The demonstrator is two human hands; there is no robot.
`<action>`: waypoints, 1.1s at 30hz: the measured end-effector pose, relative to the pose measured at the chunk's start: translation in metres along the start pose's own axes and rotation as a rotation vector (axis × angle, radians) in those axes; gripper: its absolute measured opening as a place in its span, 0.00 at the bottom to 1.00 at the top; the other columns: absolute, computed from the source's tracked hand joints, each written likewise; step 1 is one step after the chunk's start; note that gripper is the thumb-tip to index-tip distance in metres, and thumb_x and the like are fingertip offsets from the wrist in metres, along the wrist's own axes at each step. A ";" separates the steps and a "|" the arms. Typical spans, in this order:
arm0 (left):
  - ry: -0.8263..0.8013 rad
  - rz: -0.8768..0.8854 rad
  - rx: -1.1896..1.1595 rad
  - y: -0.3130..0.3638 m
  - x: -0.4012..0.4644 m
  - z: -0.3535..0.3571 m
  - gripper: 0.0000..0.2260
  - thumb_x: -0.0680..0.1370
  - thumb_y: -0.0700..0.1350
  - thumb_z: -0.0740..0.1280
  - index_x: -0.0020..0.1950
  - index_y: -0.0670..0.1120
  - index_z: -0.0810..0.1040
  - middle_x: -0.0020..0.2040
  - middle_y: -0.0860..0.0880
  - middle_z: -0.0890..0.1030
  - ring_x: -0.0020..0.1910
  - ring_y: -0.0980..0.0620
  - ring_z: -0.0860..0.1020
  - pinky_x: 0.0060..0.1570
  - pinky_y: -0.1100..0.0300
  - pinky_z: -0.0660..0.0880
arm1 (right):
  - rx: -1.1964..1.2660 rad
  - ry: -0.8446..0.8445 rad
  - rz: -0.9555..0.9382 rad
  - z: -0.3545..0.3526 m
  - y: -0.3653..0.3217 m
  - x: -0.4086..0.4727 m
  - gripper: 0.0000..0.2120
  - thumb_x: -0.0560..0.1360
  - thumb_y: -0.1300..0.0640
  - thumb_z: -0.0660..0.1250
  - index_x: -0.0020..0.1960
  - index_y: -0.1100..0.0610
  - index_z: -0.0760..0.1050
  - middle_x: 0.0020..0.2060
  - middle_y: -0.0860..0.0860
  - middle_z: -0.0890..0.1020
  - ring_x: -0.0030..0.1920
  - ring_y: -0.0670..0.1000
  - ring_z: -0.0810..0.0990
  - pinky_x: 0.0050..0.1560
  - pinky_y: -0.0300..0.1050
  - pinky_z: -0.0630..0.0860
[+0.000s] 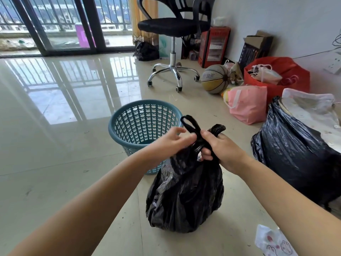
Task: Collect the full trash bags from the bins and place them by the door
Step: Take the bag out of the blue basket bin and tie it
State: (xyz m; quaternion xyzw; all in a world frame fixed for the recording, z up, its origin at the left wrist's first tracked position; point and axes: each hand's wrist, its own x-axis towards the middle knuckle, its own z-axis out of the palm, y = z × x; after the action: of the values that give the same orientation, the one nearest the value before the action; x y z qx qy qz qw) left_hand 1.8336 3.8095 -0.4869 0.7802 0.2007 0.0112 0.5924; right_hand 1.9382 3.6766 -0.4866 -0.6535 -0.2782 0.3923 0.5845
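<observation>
A full black trash bag (184, 196) stands on the tiled floor in front of me, its two handle loops drawn up at the top. My right hand (221, 150) grips the gathered neck and handles of the bag. My left hand (171, 141) pinches one handle loop beside it with thumb and fingertips. Just behind the bag sits a blue perforated plastic bin (140, 124) with no liner visible inside. A second, larger black trash bag (295, 156) lies on the floor to the right.
A black office chair (173, 52) on a chrome base stands behind the bin. Along the right wall sit a basketball (215, 78), a pink bag (248, 104), a red bag (276, 74) and a red heater (214, 46). Glass balcony doors (60, 24) fill the back left. A white printed bag (273, 242) lies at the bottom right.
</observation>
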 end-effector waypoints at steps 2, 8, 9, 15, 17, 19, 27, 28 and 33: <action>-0.258 0.003 0.188 -0.008 -0.006 0.012 0.34 0.75 0.56 0.67 0.76 0.55 0.54 0.67 0.60 0.68 0.66 0.60 0.68 0.67 0.65 0.65 | 0.077 0.023 -0.010 0.000 -0.001 0.000 0.22 0.83 0.51 0.51 0.39 0.55 0.78 0.23 0.49 0.68 0.23 0.47 0.64 0.31 0.40 0.69; -0.003 0.034 -0.109 -0.019 0.007 0.023 0.08 0.80 0.44 0.62 0.52 0.45 0.80 0.47 0.44 0.82 0.47 0.49 0.80 0.57 0.53 0.77 | 0.110 -0.198 -0.007 -0.008 -0.006 -0.008 0.18 0.77 0.48 0.60 0.36 0.59 0.77 0.25 0.53 0.70 0.24 0.47 0.66 0.29 0.38 0.64; 0.012 0.017 -0.185 -0.021 0.009 0.019 0.08 0.80 0.43 0.62 0.51 0.44 0.80 0.45 0.41 0.81 0.45 0.46 0.79 0.52 0.54 0.78 | 0.014 -0.231 -0.028 -0.011 -0.005 -0.009 0.14 0.76 0.51 0.62 0.37 0.59 0.77 0.25 0.52 0.69 0.25 0.47 0.66 0.29 0.37 0.63; -0.234 -0.063 -0.390 -0.037 0.008 0.008 0.08 0.80 0.46 0.61 0.51 0.42 0.75 0.34 0.46 0.77 0.33 0.51 0.74 0.43 0.58 0.71 | -0.567 0.040 -0.236 -0.017 0.017 -0.002 0.10 0.75 0.64 0.66 0.54 0.53 0.73 0.36 0.51 0.78 0.30 0.43 0.78 0.39 0.36 0.75; -0.290 -0.126 -0.496 -0.038 0.007 0.006 0.16 0.81 0.53 0.56 0.53 0.43 0.77 0.41 0.45 0.82 0.39 0.49 0.80 0.45 0.56 0.75 | -0.625 0.169 -0.314 -0.018 0.022 0.000 0.08 0.75 0.63 0.67 0.50 0.53 0.74 0.38 0.49 0.81 0.35 0.42 0.81 0.44 0.35 0.75; -0.238 -0.162 -0.559 -0.038 0.009 0.005 0.17 0.82 0.52 0.54 0.57 0.43 0.77 0.47 0.42 0.84 0.42 0.48 0.83 0.46 0.54 0.79 | -0.669 0.228 -0.403 -0.016 0.025 0.000 0.06 0.74 0.63 0.68 0.49 0.55 0.75 0.40 0.48 0.81 0.40 0.42 0.81 0.46 0.31 0.74; 0.040 0.145 -0.179 -0.036 0.010 0.012 0.05 0.79 0.39 0.64 0.50 0.43 0.79 0.43 0.41 0.82 0.43 0.48 0.80 0.48 0.56 0.79 | -0.701 0.179 -0.495 -0.010 0.036 0.003 0.07 0.74 0.62 0.69 0.51 0.55 0.77 0.42 0.46 0.81 0.43 0.42 0.78 0.47 0.27 0.71; 0.079 0.165 -0.148 -0.036 0.011 0.012 0.06 0.79 0.40 0.64 0.45 0.44 0.80 0.39 0.45 0.81 0.39 0.51 0.79 0.45 0.57 0.78 | -0.690 0.180 -0.491 -0.013 0.037 0.003 0.07 0.75 0.61 0.68 0.52 0.55 0.78 0.43 0.47 0.82 0.44 0.42 0.79 0.48 0.28 0.72; 0.278 0.152 0.360 -0.050 0.019 -0.001 0.12 0.77 0.43 0.63 0.34 0.43 0.70 0.30 0.50 0.68 0.28 0.54 0.64 0.30 0.60 0.63 | -0.807 0.202 -0.282 -0.026 0.046 0.005 0.18 0.80 0.48 0.56 0.66 0.51 0.74 0.62 0.47 0.79 0.64 0.46 0.75 0.65 0.44 0.71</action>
State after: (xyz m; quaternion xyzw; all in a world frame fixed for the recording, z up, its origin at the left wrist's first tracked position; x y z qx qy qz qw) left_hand 1.8357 3.8278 -0.5376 0.8769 0.2200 0.1271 0.4080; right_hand 1.9578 3.6589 -0.5325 -0.8201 -0.4371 0.1030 0.3545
